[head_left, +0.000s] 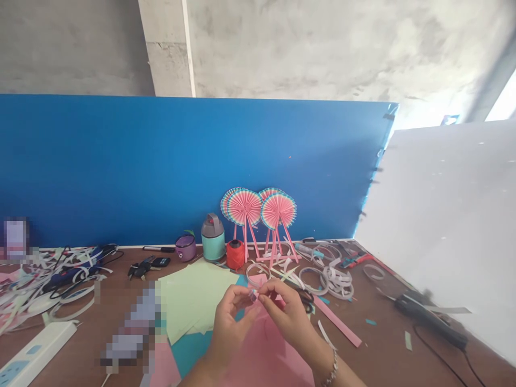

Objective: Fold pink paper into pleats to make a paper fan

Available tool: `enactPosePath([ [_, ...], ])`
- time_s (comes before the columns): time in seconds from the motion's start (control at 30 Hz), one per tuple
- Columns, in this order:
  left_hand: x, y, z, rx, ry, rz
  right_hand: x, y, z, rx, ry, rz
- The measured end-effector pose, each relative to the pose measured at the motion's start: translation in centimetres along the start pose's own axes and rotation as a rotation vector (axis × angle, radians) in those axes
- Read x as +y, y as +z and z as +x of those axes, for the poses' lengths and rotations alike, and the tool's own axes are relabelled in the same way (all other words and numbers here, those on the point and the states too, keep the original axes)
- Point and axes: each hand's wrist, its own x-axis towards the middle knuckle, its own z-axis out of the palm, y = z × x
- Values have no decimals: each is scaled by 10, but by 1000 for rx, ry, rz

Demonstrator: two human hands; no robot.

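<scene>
My left hand (234, 312) and my right hand (284, 312) meet over the table, fingertips pinched together. Between them is a small paper piece (253, 294), pale with pink and bluish tones; my fingers cover most of it, so its exact shape is hidden. Directly below lies a pink paper sheet (264, 355). Light green sheets (193, 295) and a blue sheet (191, 349) spread out to the left of my hands. Behind them stand pink pleated paper pinwheels (279, 210) with blue edges, on pink paper legs.
At the back are a red thread spool (235, 255), a teal-and-grey container (213, 239) and a purple cup (185, 248). Curled paper strips (337, 279) lie right; a black corded tool (431, 318) is farther right. A white power strip (38, 352) sits left. A blue partition (121, 172) borders the table.
</scene>
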Motion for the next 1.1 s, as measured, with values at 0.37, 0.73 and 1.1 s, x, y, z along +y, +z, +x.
enactPosePath([
  [0.37, -3, 3, 0, 141, 8, -23, 2, 5, -2, -5, -201, -120],
  [0.73, -1, -4, 5, 209, -39, -43, -1, -1, -1, -47, -211, -223],
  [1.1, 1, -18, 15, 298, -28, -57, 0, -7, 3, -8, -47, -398],
])
